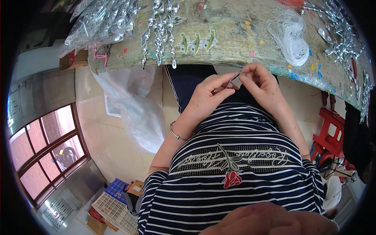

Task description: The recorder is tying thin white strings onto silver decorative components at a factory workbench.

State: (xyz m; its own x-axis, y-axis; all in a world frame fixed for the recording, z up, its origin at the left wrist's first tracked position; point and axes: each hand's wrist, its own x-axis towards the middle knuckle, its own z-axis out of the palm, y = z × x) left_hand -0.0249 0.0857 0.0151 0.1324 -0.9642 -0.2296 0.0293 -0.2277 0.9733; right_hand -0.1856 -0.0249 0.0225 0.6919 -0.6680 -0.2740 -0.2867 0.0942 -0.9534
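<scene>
My left hand (pixel 204 96): thumb and forefinger clamped on the small piece; remaining fingers curled beneath, largely hidden.

My right hand (pixel 264 85): thumb and forefinger pinched at the piece's upper end, covering that tip; other fingers bent, partly concealed behind.

Piece (pixel 234 78): one, thin, dark with a pale glint, held aslant between my hands just before the table's near edge. Kind not determinable; both ends masked by fingers.

Bracelet (pixel 176 132): one, metal, on my left wrist; underside out of sight.

Shirt (pixel 250 135): navy, white-striped, with a red rose; lower part of the view blocked by my chin.

Table (pixel 235 49): worn, paint-flecked; far side cut off by the upper rim.

On it, left to right: pink bit (pixel 101 57), shape unclear; silver bundle (pixel 105 23) under clear plastic, contents blurred by glare; twisted silver strips (pixel 158 33), tops cropped, lower ends over the near edge; three green-and-white cutouts (pixel 197 42) in a row, fine detail too small; white cord (pixel 293 37), looped hank, strands uncountable; tinsel (pixel 340 33), silver, tangled, running into the dark rim.

Below: plastic sheet (pixel 135 111), translucent, upper portion hidden by the table; red stool (pixel 329 131), at right, partly obscured.
</scene>
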